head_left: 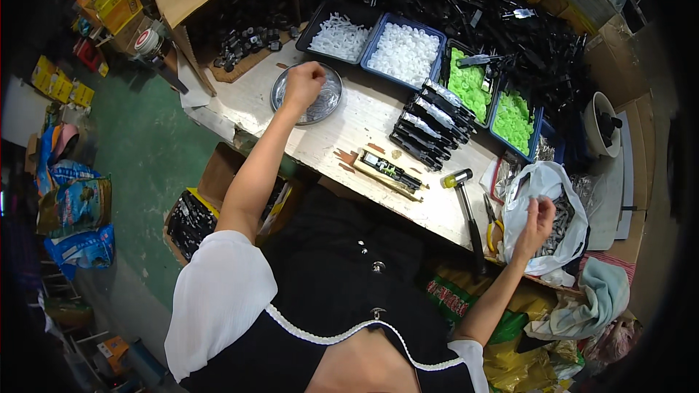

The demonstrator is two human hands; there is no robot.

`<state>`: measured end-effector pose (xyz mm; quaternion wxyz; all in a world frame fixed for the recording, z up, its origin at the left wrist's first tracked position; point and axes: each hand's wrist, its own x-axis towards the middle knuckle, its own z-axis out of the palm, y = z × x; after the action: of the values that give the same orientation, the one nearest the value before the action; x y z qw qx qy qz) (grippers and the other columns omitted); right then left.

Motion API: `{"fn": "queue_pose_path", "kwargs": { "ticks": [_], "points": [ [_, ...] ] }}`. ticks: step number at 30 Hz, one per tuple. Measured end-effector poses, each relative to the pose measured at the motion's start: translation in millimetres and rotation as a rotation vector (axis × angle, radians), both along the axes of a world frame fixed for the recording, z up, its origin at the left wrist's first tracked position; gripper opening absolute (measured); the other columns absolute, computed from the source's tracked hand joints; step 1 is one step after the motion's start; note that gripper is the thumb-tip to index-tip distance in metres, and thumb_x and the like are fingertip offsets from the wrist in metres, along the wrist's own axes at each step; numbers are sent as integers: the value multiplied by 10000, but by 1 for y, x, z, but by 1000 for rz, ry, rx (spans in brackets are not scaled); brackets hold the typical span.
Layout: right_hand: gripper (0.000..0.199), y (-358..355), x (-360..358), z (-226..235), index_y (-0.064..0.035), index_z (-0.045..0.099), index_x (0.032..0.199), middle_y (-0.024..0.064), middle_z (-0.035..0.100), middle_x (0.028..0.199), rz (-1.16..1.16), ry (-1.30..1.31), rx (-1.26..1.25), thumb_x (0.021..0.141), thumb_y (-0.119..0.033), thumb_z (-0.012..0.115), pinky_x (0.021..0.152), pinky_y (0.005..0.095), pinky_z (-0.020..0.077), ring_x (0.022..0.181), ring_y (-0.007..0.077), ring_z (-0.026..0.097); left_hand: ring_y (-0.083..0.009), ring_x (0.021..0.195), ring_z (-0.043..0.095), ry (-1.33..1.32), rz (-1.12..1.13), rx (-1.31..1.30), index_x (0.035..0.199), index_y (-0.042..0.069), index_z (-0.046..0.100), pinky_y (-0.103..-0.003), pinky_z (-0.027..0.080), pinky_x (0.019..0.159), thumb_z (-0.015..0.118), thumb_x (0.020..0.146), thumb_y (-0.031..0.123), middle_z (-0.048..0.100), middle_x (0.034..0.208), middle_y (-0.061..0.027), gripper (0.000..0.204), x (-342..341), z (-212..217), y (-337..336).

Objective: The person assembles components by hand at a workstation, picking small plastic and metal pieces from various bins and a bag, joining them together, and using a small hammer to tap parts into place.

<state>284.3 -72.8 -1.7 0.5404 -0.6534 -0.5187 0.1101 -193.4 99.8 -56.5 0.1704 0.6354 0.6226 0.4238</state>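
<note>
My left hand [304, 81] is over a round metal dish [337, 106] holding a pale, glossy substance. Its fingers are bent together, and anything between them is too small to tell. On the right, my right hand [536, 224] reaches in at a white plastic bag [522, 209] of small grey metal parts [561, 224]. Those fingers are drawn together too, with their content hidden. Between the hands, a black assembly with a bit of green [394, 172] lies in a tan block-shaped holder [384, 180] near the table's front edge.
A yellow-headed mallet [466, 204] and yellow-handled pliers [495, 227] lie left of the bag. Behind the holder stands a row of black assemblies [429, 127]. Trays of white parts [403, 52] and green parts [513, 123] line the back, before a heap of black parts [466, 0].
</note>
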Motion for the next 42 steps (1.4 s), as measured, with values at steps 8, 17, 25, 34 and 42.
{"fn": "queue_pose_path", "kwargs": {
  "ticks": [8,17,25,34,42],
  "points": [
    [168,29,-142,16,13,580,919,74,520,783,575,-192,-52,751,-1,585,616,268,401,703,167,506,-127,605,569,-969,-261,-308,868,-51,599,-212,450,480,598,766,18,585,694,-75,123,38,43,-69],
    [179,40,-185,8,-50,583,933,53,504,762,682,-208,-32,757,-83,594,653,326,332,746,214,485,-140,695,575,-985,-592,-248,840,-24,599,-227,483,561,592,750,-40,536,842,-78,91,92,44,-99],
    [150,37,-177,8,-51,597,910,38,511,746,703,-163,-88,774,-115,590,658,314,316,734,190,484,-98,692,546,-799,-653,-136,838,-26,612,-194,478,564,611,736,-46,534,874,-67,103,107,43,-101],
    [171,38,-170,9,7,598,930,75,522,743,755,-62,-148,784,-82,585,625,263,393,698,171,501,-85,674,533,-620,-674,-54,824,-16,614,-188,445,559,620,728,-42,556,834,-62,100,104,45,-100],
    [189,38,-166,13,4,609,936,25,523,739,775,43,-302,800,-124,586,620,226,375,686,106,470,-155,721,572,-342,-708,177,804,-18,612,-236,466,624,615,698,-73,592,806,-83,119,111,58,-100]
  ]
}}
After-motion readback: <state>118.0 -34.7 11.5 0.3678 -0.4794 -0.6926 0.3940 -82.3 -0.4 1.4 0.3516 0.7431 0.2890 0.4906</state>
